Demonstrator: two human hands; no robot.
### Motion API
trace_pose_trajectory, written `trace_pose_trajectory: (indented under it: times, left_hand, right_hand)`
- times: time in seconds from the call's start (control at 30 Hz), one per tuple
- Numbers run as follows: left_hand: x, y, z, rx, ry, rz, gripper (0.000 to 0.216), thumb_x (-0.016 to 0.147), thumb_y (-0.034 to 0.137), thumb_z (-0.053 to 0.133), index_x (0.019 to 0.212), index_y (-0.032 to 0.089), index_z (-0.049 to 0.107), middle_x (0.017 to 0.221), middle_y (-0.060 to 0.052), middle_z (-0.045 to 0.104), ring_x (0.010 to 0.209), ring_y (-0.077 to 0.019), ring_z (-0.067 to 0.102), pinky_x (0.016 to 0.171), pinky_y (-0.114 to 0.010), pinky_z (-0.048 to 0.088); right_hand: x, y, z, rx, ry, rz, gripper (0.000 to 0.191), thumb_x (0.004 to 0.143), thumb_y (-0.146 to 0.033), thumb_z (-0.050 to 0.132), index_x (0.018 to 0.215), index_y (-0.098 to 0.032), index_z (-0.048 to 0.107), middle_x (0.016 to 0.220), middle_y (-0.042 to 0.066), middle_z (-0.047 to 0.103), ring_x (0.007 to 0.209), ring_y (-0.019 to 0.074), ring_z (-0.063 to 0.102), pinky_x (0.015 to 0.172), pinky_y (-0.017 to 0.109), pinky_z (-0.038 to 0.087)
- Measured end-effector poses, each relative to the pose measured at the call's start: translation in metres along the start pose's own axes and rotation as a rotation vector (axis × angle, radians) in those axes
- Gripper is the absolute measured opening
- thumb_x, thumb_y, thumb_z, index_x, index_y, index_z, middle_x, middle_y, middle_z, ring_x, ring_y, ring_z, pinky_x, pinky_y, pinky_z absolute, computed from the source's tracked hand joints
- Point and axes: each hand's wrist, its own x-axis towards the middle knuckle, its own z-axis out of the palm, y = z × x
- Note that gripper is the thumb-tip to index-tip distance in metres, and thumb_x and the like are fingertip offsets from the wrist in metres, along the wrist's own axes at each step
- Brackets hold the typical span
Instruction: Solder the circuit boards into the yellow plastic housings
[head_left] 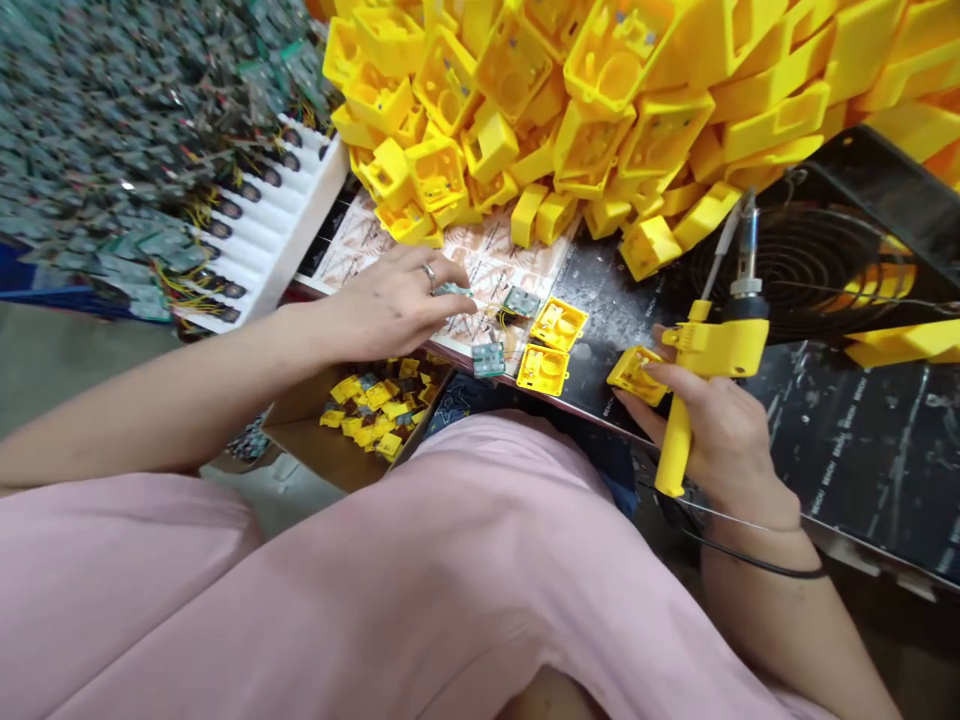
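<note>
My left hand point(405, 300), with a ring on one finger, is over the paper-covered left part of the bench. Its fingers are closed on a small green circuit board point(452, 289), partly hidden by them. Just right of it lie a wired circuit board point(520, 301) and another circuit board point(488, 359) at the bench edge. Two open yellow plastic housings point(559, 324) lie side by side there. My right hand point(724, 430) grips a yellow soldering gun point(679, 440), its metal tip pointing up and away. The same hand's fingertips hold another yellow housing point(637, 375) low over the bench.
A large heap of yellow housings point(517, 70) fills the back of the bench. A black fan point(802, 240) stands at right. At left, many wired circuit boards point(135, 120) are piled beside a white foam tray point(281, 210). A cardboard box point(315, 440) below holds yellow parts.
</note>
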Motion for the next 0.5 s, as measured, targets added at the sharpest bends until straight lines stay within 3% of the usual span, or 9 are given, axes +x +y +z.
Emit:
trace_pose_trajectory:
  times: [0.1, 0.2, 0.37, 0.43, 0.5]
  left_hand:
    - [0.005, 0.0, 0.02, -0.114, 0.04, -0.016, 0.037, 0.11, 0.034, 0.04, 0.104, 0.022, 0.074, 0.137, -0.007, 0.073, 0.134, -0.0276, 0.058, 0.117, -0.049, 0.046]
    - [0.009, -0.007, 0.028, -0.3, 0.151, -0.011, 0.035, 0.107, 0.039, 0.046, 0.088, 0.021, 0.07, 0.126, -0.009, 0.078, 0.135, -0.0284, 0.062, 0.118, -0.049, 0.047]
    - [0.022, -0.005, 0.005, -0.794, 0.426, -0.192, 0.014, 0.1, 0.032, 0.057, 0.096, 0.022, 0.065, 0.118, -0.011, 0.081, 0.118, -0.0216, 0.076, 0.108, -0.041, 0.058]
    - [0.033, 0.004, -0.006, -0.879, 0.444, -0.25, 0.012, 0.098, 0.031, 0.058, 0.097, 0.022, 0.066, 0.109, -0.009, 0.082, 0.108, -0.0206, 0.078, 0.101, -0.038, 0.061]
    - [0.045, 0.016, -0.012, -0.835, 0.387, -0.219, 0.016, 0.096, 0.031, 0.058, 0.097, 0.021, 0.07, 0.102, -0.007, 0.082, 0.098, -0.0196, 0.077, 0.092, -0.034, 0.061]
  right_hand:
    - [-0.002, -0.012, 0.0, 0.118, -0.015, 0.015, 0.06, 0.087, -0.024, 0.089, 0.137, -0.024, 0.058, 0.095, 0.006, 0.08, 0.069, 0.0203, 0.074, 0.065, 0.03, 0.057]
    - [-0.001, -0.022, 0.007, 0.151, -0.04, 0.041, 0.051, 0.091, -0.031, 0.086, 0.135, -0.026, 0.06, 0.097, 0.004, 0.081, 0.069, 0.0182, 0.075, 0.063, 0.028, 0.057]
    - [0.016, -0.032, 0.039, 0.14, -0.048, 0.104, 0.039, 0.097, -0.039, 0.079, 0.132, -0.025, 0.067, 0.1, 0.004, 0.08, 0.079, 0.0202, 0.076, 0.071, 0.029, 0.06]
    - [0.024, -0.035, 0.05, 0.161, -0.023, 0.127, 0.036, 0.099, -0.041, 0.076, 0.132, -0.025, 0.069, 0.105, 0.006, 0.079, 0.085, 0.0214, 0.077, 0.074, 0.03, 0.061]
    - [0.03, -0.036, 0.051, 0.174, 0.026, 0.141, 0.04, 0.099, -0.046, 0.075, 0.133, -0.025, 0.068, 0.107, 0.006, 0.079, 0.088, 0.0225, 0.077, 0.077, 0.031, 0.062]
